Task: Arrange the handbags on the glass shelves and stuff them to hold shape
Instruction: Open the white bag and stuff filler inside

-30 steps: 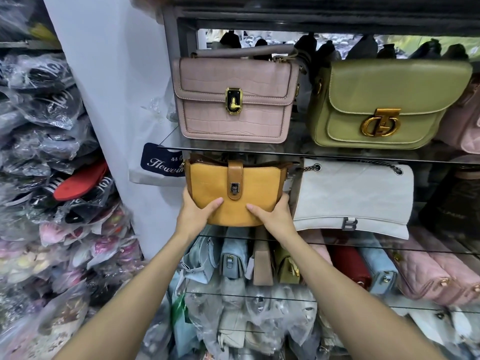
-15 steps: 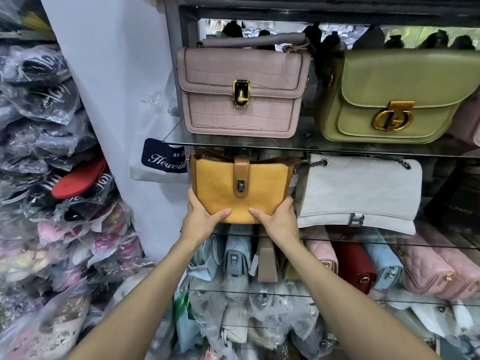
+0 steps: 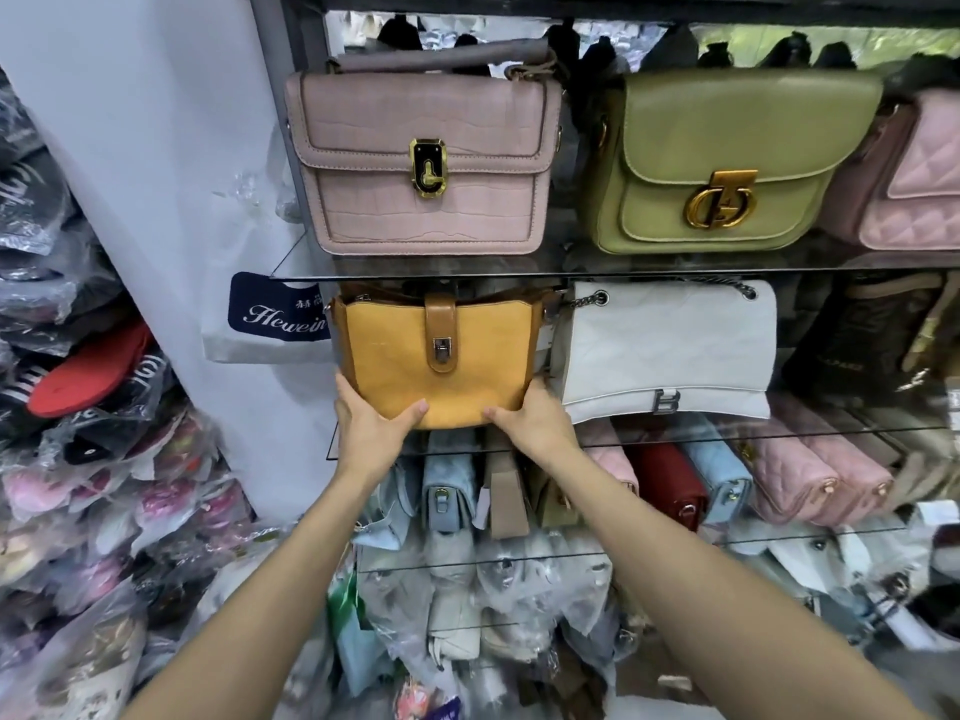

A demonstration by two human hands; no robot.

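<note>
A mustard-yellow handbag [image 3: 439, 366] with a brown strap and metal clasp stands upright at the left end of the middle glass shelf [image 3: 779, 433]. My left hand [image 3: 371, 428] grips its lower left corner, thumb across the front. My right hand [image 3: 535, 420] grips its lower right corner the same way. A white quilted chain bag [image 3: 665, 345] stands right beside it. On the upper glass shelf [image 3: 571, 270] stand a pink croc-textured bag [image 3: 426, 163], an olive-green bag [image 3: 727, 158] and a pink quilted bag [image 3: 914, 174].
Below the middle shelf, blue, beige, red and pink bags [image 3: 670, 485] stand packed edge-on. Lower shelves hold bags wrapped in plastic [image 3: 493, 589]. Piles of plastic-wrapped goods [image 3: 78, 459] fill the left side. A white wall [image 3: 156, 148] and a white carrier bag with a dark label [image 3: 275, 319] flank the shelf.
The yellow bag has moved back and slightly up onto the middle shelf, with both hands still on its lower corners. The view has shifted closer and slightly left.
</note>
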